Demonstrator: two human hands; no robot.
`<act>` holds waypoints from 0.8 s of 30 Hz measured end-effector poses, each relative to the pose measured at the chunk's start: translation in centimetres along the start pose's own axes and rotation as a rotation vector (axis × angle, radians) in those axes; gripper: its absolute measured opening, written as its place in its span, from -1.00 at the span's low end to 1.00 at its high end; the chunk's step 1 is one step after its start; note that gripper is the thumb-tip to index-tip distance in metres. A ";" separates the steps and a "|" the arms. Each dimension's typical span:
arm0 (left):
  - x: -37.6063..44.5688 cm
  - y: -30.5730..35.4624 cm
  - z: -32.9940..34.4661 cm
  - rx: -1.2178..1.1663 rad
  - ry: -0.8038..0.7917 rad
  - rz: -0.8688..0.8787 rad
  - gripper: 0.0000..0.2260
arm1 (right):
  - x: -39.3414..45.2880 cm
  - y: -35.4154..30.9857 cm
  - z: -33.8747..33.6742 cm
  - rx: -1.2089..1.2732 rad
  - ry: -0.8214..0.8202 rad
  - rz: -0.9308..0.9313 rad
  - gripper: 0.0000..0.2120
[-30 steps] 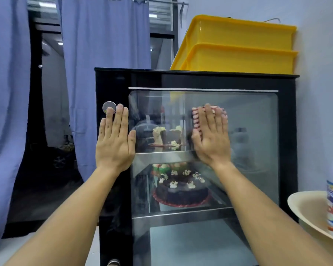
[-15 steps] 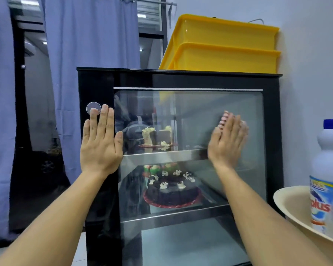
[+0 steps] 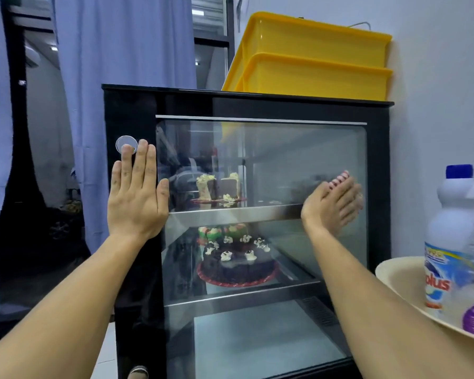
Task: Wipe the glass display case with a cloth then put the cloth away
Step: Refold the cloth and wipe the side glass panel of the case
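Your right hand [image 3: 333,205] has swept the cloth [image 3: 338,178] across the glass [image 3: 285,160], from the middle of the upper pane a second ago to its right edge now, and a little lower, level with the top shelf [image 3: 236,213]. Only a striped corner of the cloth shows above your fingers; they lie straight and flat, pressing it to the pane, though blur softens the fingertips. Your left hand [image 3: 136,196] has not shifted: it lies flat and open on the black frame [image 3: 132,113] at the left, fingertips at the round knob [image 3: 126,144], bracing the case.

So the upper band looks to have had one pass. The lower panes, in front of the cake [image 3: 236,262] and below, likely remain, and the cloth is not yet put away. Mind the bottle [image 3: 449,236] in the bowl [image 3: 400,280] near your right forearm.
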State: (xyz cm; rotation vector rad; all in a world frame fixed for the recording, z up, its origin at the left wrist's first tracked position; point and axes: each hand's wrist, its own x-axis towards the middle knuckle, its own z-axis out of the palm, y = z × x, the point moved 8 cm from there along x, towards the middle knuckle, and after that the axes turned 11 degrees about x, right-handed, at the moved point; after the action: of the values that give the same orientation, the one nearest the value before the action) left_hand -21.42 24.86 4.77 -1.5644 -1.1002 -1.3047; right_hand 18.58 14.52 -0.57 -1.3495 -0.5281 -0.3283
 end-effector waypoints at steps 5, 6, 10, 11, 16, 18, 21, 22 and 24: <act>0.0 -0.1 -0.1 -0.008 0.000 -0.001 -0.41 | -8.0 -4.8 4.3 -0.159 -0.203 -0.662 -0.33; -0.1 0.0 -0.1 -0.007 0.006 0.001 -0.41 | -7.0 -6.7 4.9 -0.191 -0.267 -0.871 -0.35; -0.1 0.0 -0.1 -0.015 0.009 -0.001 -0.41 | 3.3 -6.7 2.2 -0.143 -0.188 -0.596 -0.38; -0.1 0.1 -0.1 -0.020 0.009 -0.005 -0.41 | 5.1 -4.5 0.8 -0.104 -0.114 -0.366 -0.37; -0.1 -0.1 0.0 -0.025 0.016 -0.009 -0.40 | 1.7 -0.3 -0.3 0.258 0.164 0.485 -0.36; -0.2 0.0 -0.1 -0.031 0.014 -0.005 -0.40 | 2.1 -4.9 1.1 0.156 0.043 0.202 -0.36; -0.1 0.1 -0.1 -0.044 0.023 0.000 -0.40 | 5.9 -11.1 1.7 -0.064 -0.151 -0.373 -0.38; -0.1 0.0 -0.1 -0.042 0.031 -0.004 -0.40 | 7.8 -11.3 1.2 -0.086 -0.157 -0.416 -0.38; -0.3 0.0 0.0 -0.049 0.028 -0.005 -0.40 | 10.8 -8.2 -0.9 -0.101 -0.087 -0.275 -0.39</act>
State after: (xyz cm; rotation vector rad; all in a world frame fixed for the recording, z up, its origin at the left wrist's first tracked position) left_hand -21.46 24.82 4.52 -1.5753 -1.0621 -1.3628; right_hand 23.62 12.79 11.94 -1.3942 -0.7820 -0.5281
